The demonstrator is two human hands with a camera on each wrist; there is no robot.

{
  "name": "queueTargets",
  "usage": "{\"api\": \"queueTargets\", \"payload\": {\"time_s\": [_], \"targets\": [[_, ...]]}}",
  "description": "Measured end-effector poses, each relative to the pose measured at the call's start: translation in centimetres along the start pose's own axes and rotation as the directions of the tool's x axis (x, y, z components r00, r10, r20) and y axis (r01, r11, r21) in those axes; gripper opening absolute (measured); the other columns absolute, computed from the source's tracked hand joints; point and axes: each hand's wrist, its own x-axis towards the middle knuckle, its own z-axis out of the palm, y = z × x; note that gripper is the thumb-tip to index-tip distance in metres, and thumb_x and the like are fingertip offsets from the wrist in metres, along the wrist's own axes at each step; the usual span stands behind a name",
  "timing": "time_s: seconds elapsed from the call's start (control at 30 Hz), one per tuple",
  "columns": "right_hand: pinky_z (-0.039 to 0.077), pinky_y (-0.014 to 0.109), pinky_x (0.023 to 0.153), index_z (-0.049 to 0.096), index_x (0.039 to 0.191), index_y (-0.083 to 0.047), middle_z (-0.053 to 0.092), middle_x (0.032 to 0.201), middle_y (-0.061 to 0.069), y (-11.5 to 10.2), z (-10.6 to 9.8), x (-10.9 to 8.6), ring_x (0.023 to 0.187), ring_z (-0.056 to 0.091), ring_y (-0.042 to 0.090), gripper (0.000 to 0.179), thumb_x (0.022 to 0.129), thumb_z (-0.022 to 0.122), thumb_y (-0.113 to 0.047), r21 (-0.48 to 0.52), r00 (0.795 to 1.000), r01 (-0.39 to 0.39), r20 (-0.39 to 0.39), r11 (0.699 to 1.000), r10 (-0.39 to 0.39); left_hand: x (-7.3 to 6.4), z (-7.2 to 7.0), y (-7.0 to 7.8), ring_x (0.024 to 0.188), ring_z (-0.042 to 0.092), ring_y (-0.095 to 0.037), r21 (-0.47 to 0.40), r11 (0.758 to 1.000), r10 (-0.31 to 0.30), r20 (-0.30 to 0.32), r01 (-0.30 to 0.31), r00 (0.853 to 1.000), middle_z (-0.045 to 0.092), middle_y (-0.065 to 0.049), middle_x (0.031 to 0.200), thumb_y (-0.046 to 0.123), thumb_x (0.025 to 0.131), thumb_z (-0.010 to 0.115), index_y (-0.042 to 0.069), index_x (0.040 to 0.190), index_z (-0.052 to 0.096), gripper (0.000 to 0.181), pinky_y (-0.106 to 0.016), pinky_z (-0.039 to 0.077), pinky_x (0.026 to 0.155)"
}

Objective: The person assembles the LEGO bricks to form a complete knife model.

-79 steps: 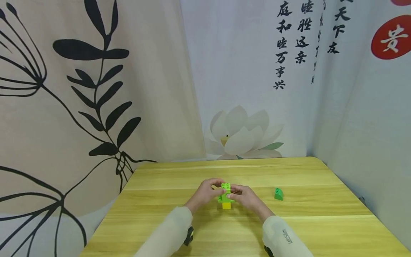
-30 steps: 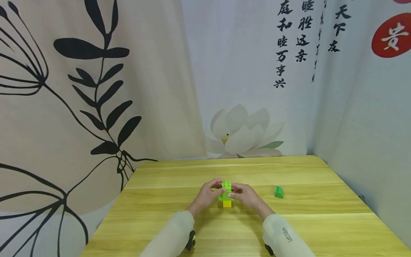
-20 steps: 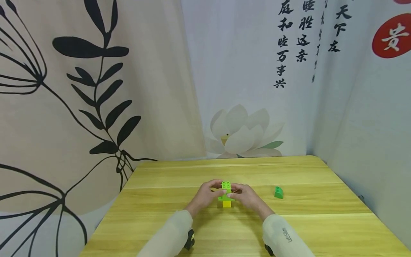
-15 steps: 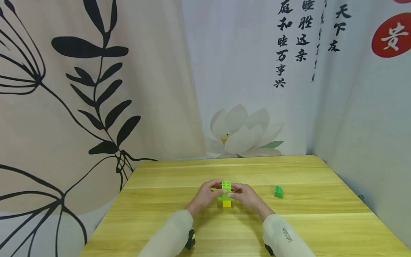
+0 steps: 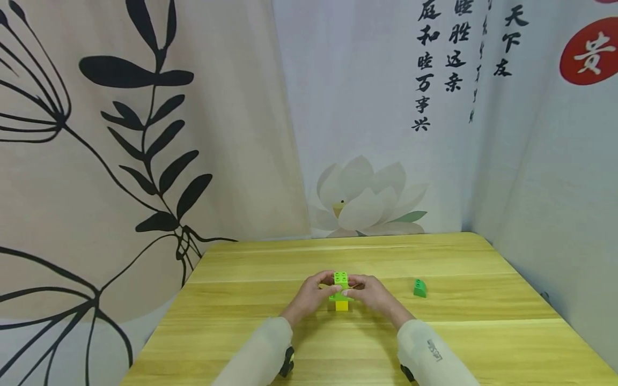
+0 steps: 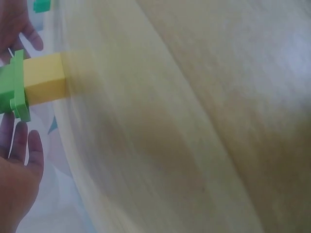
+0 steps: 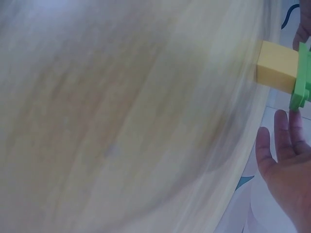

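A small tower of toy building bricks stands upright near the middle of the table. Its base is a yellow brick [image 5: 341,305], above which lies a wider green plate [image 6: 19,90]. A lime-green studded brick [image 5: 340,277] tops it. My left hand [image 5: 313,295] pinches the tower's green part from the left, thumb at the front. From the other side my right hand [image 5: 375,296] does likewise, its thumb near the left one. Both wrist views show fingertips right at the green plate, with the yellow brick [image 7: 277,67] uncovered below. The fingers partly hide the tower's middle.
Off to the right lies a single darker green brick [image 5: 419,288] with a sloped side. The wooden table [image 5: 241,300] reaches back to a printed curtain [image 5: 251,134]. A light wall of cloth [image 5: 550,187] runs along the right.
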Motion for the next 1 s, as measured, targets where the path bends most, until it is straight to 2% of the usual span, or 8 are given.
{"api": "queueTargets", "payload": {"time_s": [0.17, 0.47, 0.73, 0.83, 1.0], "targets": [[0.053, 0.038, 0.086, 0.065, 0.131, -0.01, 0.064, 0.112, 0.005, 0.2, 0.1, 0.1, 0.099, 0.06, 0.019, 0.041, 0.095, 0.069, -0.03, -0.007, 1.0, -0.011, -0.002, 1.0, 0.011, -0.1, 0.0, 0.1, 0.108, 0.057, -0.021, 0.009, 1.0, -0.01, -0.014, 0.01, 1.0, 0.064, 0.0, 0.114, 0.035, 0.094, 0.07, 0.017, 0.128, 0.063, 0.04, -0.043, 0.049, 0.088], [0.053, 0.04, 0.087, 0.064, 0.131, -0.01, 0.065, 0.114, 0.004, 0.2, 0.0, 0.0, 0.102, 0.06, 0.021, 0.042, 0.095, 0.068, -0.032, -0.024, 1.0, 0.008, -0.009, 1.0, -0.009, 0.3, 0.3, 0.2, 0.104, 0.058, -0.021, 0.015, 1.0, -0.025, -0.004, 0.025, 1.0, 0.064, 0.006, 0.108, 0.039, 0.093, 0.07, 0.02, 0.124, 0.067, 0.037, -0.039, 0.048, 0.088], [0.052, 0.042, 0.086, 0.062, 0.134, -0.009, 0.065, 0.116, 0.006, -0.3, 0.1, -0.5, 0.102, 0.06, 0.022, 0.045, 0.094, 0.07, -0.03, -0.088, 1.0, 0.009, -0.029, 0.996, -0.011, 0.4, 0.2, 0.0, 0.106, 0.056, -0.023, 0.011, 0.999, -0.033, -0.006, 0.033, 0.999, 0.063, 0.005, 0.113, 0.038, 0.092, 0.072, 0.02, 0.125, 0.067, 0.038, -0.035, 0.05, 0.083], [0.052, 0.045, 0.087, 0.06, 0.135, -0.006, 0.064, 0.119, 0.008, -0.5, 0.0, -0.8, 0.103, 0.06, 0.023, 0.05, 0.092, 0.072, -0.027, -0.104, 1.0, -0.008, -0.027, 0.995, 0.005, 0.4, 0.1, -0.1, 0.108, 0.055, -0.024, -0.011, 1.0, -0.023, -0.003, 0.023, 1.0, 0.062, 0.004, 0.115, 0.037, 0.092, 0.072, 0.019, 0.124, 0.068, 0.037, -0.036, 0.05, 0.083], [0.051, 0.045, 0.088, 0.06, 0.135, -0.009, 0.062, 0.123, 0.01, -0.1, -0.6, -1.4, 0.107, 0.059, 0.024, 0.049, 0.092, 0.073, -0.028, -0.129, 0.998, -0.055, -0.042, 0.99, 0.05, 0.4, 0.3, -0.1, 0.109, 0.055, -0.023, -0.022, 0.999, -0.024, -0.006, 0.023, 1.0, 0.063, 0.003, 0.116, 0.035, 0.092, 0.072, 0.019, 0.123, 0.068, 0.035, -0.039, 0.05, 0.086]]}}
